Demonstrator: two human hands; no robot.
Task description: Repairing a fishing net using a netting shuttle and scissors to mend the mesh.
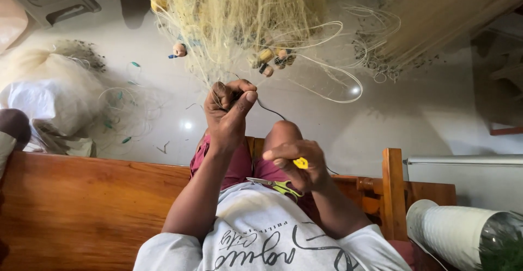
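Mending the net [245, 15]: left hand [229, 110] pinches its twine, right hand [297, 165] grips a yellow needle [300, 163], which probably threads through next.

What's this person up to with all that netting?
A person seated on a wooden bench is working on a pale yellow fishing net hanging in front of them. The left hand pinches the net's strands and a dark cord. The right hand holds a small yellow tool; yellow-handled scissors lie on the lap.

Pale yellow fishing net [239, 15] hangs bunched — dark cord [269, 110] pinched taut — small yellow needle [300, 163] gripped
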